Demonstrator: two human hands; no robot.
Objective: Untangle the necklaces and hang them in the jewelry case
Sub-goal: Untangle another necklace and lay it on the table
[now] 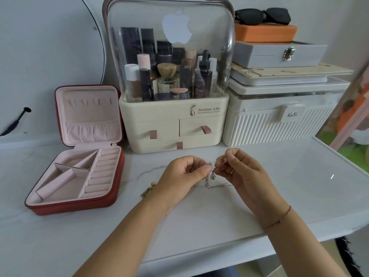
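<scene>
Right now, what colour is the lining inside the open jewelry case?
Pale pink lining, clearest in the head view.

Noted white desk (279, 176) against pale wall (319, 17). Observed round mirror (50, 47) at left. Found organizer (173, 114) and boxes (269, 124) along back.

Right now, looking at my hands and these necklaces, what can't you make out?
From the head view:
1. How many necklaces are knotted together: the chains are too fine, and fingertips of the left hand and right hand cover the knot.
2. Where the gold chain ends: the left hand's wrist covers it.
3. The small print under Serious Life on the cosmetics organizer: too small.
</scene>
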